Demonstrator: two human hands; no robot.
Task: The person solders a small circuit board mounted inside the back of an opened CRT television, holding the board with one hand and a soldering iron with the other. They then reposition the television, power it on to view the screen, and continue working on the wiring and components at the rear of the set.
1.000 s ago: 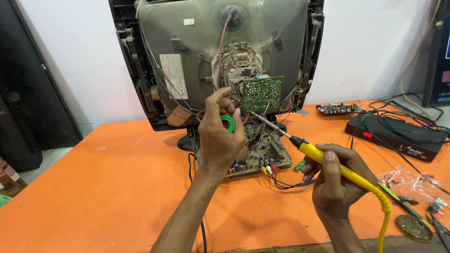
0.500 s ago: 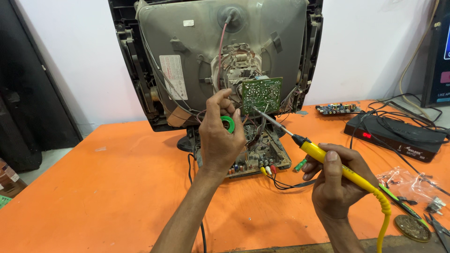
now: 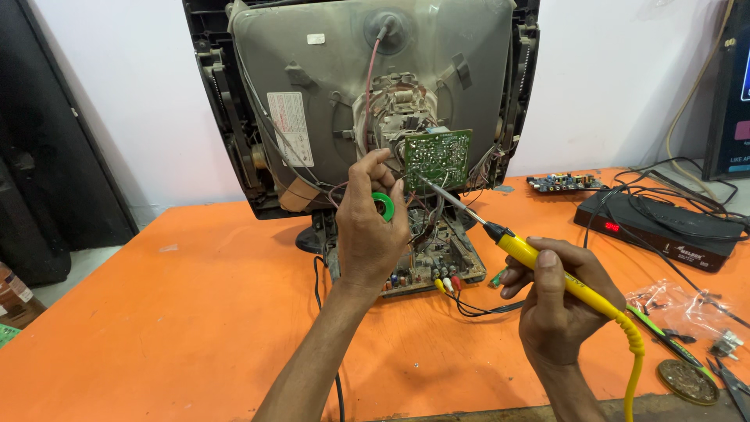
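Observation:
An old tube television [image 3: 328, 94] stands opened on the orange table [image 3: 172, 312], its grey picture tube facing me. A small green circuit board [image 3: 437, 156] sits on the tube's neck. My left hand [image 3: 367, 234] is raised in front of it, pinching a small green spool of solder [image 3: 383, 207]. My right hand [image 3: 558, 301] grips a yellow soldering iron [image 3: 539, 262] like a pen. Its metal tip [image 3: 418, 181] touches the lower left edge of the green board, right by my left fingertips. Below lies the television's main board [image 3: 433, 254].
A black set-top box [image 3: 664, 234] with a red display and tangled black cables lies at the right. Behind it lies a small loose circuit board [image 3: 562, 184]. Plastic bags of parts [image 3: 680, 301], a round tin [image 3: 687, 381] and cutters [image 3: 730, 383] crowd the right front corner.
My hands have barely moved; the iron's tip stays at the green board and the solder spool stays in my left hand.

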